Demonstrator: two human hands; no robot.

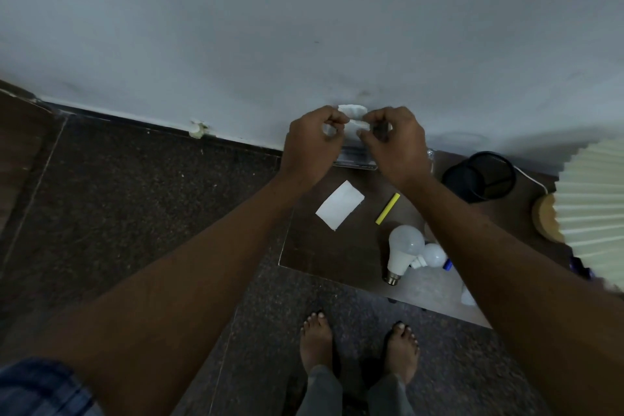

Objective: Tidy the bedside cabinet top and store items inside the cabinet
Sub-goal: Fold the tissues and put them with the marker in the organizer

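Note:
Both my hands are raised over the far edge of the dark brown bedside cabinet top (310,246). My left hand (312,142) and my right hand (393,142) each pinch one side of a white tissue (353,118) between curled fingers. Just below the hands a tissue pack or clear holder (354,157) is partly hidden. On the cabinet top lie a folded white paper (339,204), a yellow stick (387,208), a large white bulb (401,252) and a smaller white bulb (434,255).
A black mesh cup (481,176) stands at the back right of the cabinet. A pleated cream lampshade (594,199) on a wooden base (545,216) covers the right end. The wall is directly behind. My bare feet (317,341) stand on the speckled floor.

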